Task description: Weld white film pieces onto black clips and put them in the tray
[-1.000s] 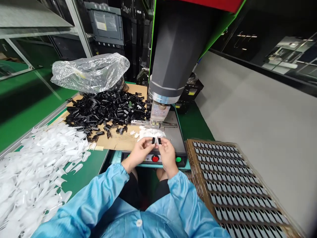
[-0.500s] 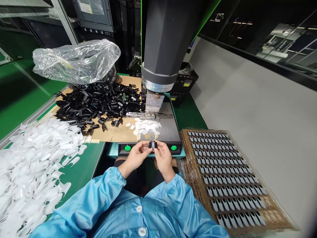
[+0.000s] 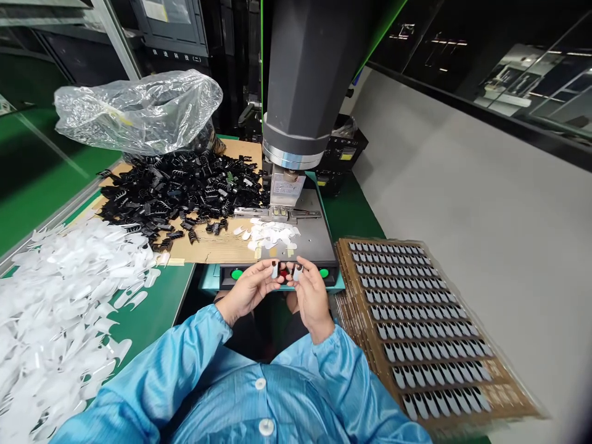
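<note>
In my left hand [image 3: 251, 285] a small white-and-black plastic part [image 3: 274, 269] is pinched between thumb and fingers. A like white-and-black plastic part [image 3: 297, 272] is in the grip of my right hand [image 3: 311, 292]. The two parts are a little apart, their white faces toward me, in front of the press's front panel. Behind my hands a small heap of white plastic pieces [image 3: 272, 234] lies on the press base [image 3: 312, 231]. My fingers partly cover both parts.
The press head [image 3: 296, 92] stands over a metal fixture [image 3: 282, 211]. Green buttons [image 3: 237, 274] flank a red one. Black clips [image 3: 185, 185] are heaped on cardboard at left, near a clear plastic bag [image 3: 139, 114]. White pieces [image 3: 69, 308] pile nearer. Stacked trays [image 3: 502, 394] hold rows of parts at right.
My hands have moved slightly apart. The two parts, held together back to back with black sides showing, are now separated and turned so their white faces show.
</note>
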Available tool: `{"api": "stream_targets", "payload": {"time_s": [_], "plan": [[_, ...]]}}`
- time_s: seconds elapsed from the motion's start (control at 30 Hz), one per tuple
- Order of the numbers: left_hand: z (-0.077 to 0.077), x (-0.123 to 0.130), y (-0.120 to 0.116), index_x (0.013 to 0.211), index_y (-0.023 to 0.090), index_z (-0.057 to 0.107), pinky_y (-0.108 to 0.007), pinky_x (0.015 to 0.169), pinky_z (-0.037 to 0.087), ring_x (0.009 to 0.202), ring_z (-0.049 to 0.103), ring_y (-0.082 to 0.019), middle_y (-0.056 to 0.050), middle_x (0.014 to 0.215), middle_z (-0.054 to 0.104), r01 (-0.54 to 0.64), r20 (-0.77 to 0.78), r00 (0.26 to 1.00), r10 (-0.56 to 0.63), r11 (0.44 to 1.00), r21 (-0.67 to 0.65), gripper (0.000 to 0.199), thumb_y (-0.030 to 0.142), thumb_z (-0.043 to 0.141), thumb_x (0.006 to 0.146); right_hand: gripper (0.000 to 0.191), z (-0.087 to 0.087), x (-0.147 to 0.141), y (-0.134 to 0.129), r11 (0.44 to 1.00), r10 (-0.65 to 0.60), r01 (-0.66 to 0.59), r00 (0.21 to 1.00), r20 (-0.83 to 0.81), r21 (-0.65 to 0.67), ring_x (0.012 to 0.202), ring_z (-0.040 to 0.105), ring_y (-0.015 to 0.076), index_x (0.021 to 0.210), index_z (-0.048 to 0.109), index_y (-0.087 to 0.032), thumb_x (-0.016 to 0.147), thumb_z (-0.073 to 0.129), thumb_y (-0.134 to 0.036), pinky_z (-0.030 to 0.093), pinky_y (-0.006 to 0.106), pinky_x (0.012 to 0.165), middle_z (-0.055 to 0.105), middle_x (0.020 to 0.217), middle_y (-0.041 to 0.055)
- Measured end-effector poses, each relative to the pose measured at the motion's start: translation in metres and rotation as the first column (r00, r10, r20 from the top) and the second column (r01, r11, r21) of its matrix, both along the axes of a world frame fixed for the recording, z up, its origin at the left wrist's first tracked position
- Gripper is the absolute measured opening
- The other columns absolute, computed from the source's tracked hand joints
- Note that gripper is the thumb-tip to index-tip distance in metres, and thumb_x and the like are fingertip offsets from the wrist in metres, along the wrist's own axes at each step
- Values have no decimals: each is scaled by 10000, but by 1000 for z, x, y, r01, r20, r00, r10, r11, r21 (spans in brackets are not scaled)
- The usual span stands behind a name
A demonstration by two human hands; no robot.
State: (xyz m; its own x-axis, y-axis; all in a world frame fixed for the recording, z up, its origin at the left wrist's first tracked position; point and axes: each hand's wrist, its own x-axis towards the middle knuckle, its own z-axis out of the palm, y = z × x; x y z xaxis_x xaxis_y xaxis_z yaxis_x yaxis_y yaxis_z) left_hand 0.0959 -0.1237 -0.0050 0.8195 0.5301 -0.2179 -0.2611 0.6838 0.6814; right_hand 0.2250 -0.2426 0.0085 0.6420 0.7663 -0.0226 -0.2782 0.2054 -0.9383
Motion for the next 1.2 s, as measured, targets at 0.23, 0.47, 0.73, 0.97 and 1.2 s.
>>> {"api": "stream_targets", "payload": {"time_s": [0.23,0.47,0.73,0.97,1.2], "plan": [[1,-2,-1,1303,184,720,-267,848,658,917,791,-171,-87,1116,787,45,52,998,-42,997,-62,393,265,788,924,360,2,-2,0,996,76,-70,991,-112,56,954,731,219,1282,692,-260,939,712,-368,637,383,795,745,1259,82],[-1,-3,0,1349,189,707,-281,860,662,918,797,-178,-98,1159,790,80,52,996,-76,994,-78,418,234,767,938,357,-1,-2,-2,995,84,-77,987,-139,59,885,707,193,1284,697,-251,939,697,-340,615,358,773,747,1243,79],[2,-4,-4,1328,156,710,-290,831,668,897,801,-190,-119,1159,793,105,80,992,-98,989,-100,387,201,756,946,332,4,-5,-5,995,97,-89,983,-157,53,842,659,169,1241,696,-253,912,682,-301,565,323,740,730,1180,57],[2,-7,-12,1291,192,719,-286,830,671,899,798,-199,-75,1054,784,101,-29,994,-102,994,-32,428,270,843,889,318,-10,-9,-14,998,5,10,960,280,-54,860,618,162,1149,586,-267,838,617,-209,549,312,782,628,1028,3],[-21,-9,-39,1013,212,725,-217,758,635,799,714,-128,2,926,723,157,-189,974,-122,971,182,347,387,934,797,426,-12,-24,-48,904,197,193,606,771,-382,1144,631,245,1253,547,-263,873,738,-281,553,407,999,625,1208,56]]}}
